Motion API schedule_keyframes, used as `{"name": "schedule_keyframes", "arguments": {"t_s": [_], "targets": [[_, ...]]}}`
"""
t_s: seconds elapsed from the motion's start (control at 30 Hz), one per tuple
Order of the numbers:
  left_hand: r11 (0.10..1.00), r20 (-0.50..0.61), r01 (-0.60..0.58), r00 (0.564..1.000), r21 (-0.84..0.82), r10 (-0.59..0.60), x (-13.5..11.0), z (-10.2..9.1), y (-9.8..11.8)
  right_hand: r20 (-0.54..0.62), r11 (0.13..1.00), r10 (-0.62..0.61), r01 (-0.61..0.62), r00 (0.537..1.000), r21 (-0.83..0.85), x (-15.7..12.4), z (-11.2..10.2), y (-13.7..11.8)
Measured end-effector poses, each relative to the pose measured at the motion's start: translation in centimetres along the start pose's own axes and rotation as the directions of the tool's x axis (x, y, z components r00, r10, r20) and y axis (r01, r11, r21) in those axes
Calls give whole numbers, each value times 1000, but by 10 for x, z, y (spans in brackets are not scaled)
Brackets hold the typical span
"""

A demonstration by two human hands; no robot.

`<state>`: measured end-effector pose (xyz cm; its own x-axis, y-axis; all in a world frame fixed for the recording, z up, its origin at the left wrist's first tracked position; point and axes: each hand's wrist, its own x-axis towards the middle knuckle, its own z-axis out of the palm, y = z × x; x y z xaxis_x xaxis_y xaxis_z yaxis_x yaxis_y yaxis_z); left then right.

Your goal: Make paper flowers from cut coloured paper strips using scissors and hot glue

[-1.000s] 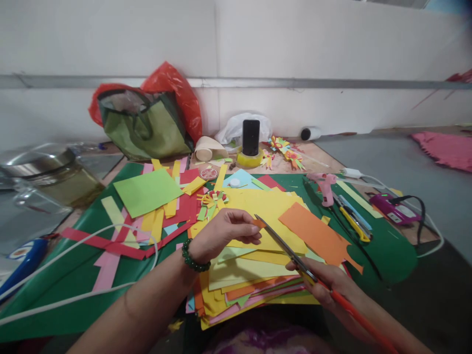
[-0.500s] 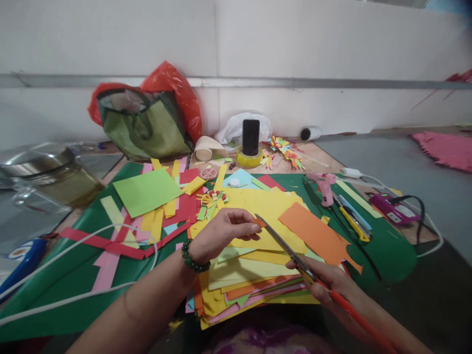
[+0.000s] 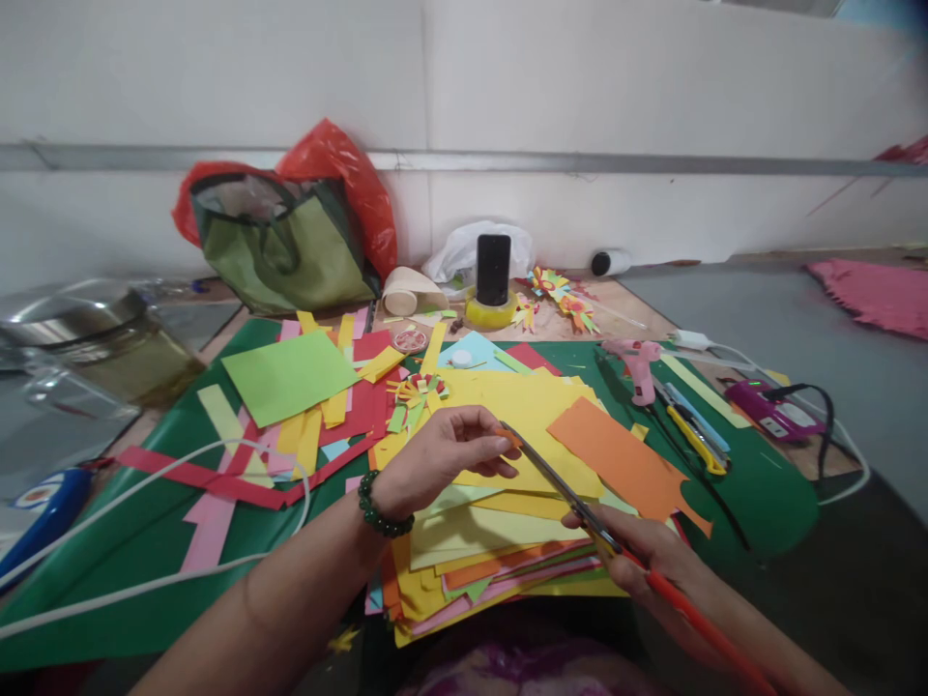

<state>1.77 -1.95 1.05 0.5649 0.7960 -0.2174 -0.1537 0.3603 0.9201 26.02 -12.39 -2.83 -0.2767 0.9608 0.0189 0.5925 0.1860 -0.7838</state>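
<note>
Thumb and forefinger of my left hand [image 3: 450, 452] pinch a small piece of orange paper [image 3: 514, 438]. A green bead bracelet [image 3: 378, 503] circles that wrist. My right hand [image 3: 649, 546] is closed around red-handled scissors [image 3: 555, 478], whose blades point up and to the left, with their tip at the orange piece. Whether the blades are slightly apart is hard to see. Beneath both hands lies a stack of coloured paper [image 3: 500, 512], mostly yellow on top. An orange sheet [image 3: 616, 454] with a cut-out end rests to the right of the scissors.
Paper strips and a light green sheet [image 3: 290, 375] cover the left of the green mat [image 3: 145, 590]. A pink glue gun [image 3: 638, 367], a yellow cutter [image 3: 694, 440] and a purple power strip [image 3: 775, 411] lie right. Behind stand a phone [image 3: 493, 269] and a green bag [image 3: 290, 251].
Almost nothing differs. My left fingers have shifted very slightly, and a little less of the orange piece shows beside the scissor tip. My right hand stays in place.
</note>
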Motion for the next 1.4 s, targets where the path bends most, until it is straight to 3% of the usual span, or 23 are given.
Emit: {"name": "schedule_keyframes", "arguments": {"t_s": [0.5, 0.67, 0.83, 1.2, 1.4], "targets": [[999, 46, 4, 999, 43, -6, 0, -3, 2, 63, 997, 33, -38, 997, 73, 2, -3, -3], [999, 42, -11, 999, 51, 9, 0, -5, 2, 148, 992, -9, -11, 989, 128, 4, -7, -6], [999, 51, -6, 999, 41, 4, 0, -7, 2, 78, 984, 45, -58, 996, 171, 2, -5, -14], [998, 28, 54, 998, 45, -55, 0, -9, 6, 179, 992, -29, 6, 983, 128, 5, -12, -7], [996, 25, 78, 996, 46, -80, 0, -10, 8, 132, 988, 41, -59, 990, 140, 5, -12, -18]]}}
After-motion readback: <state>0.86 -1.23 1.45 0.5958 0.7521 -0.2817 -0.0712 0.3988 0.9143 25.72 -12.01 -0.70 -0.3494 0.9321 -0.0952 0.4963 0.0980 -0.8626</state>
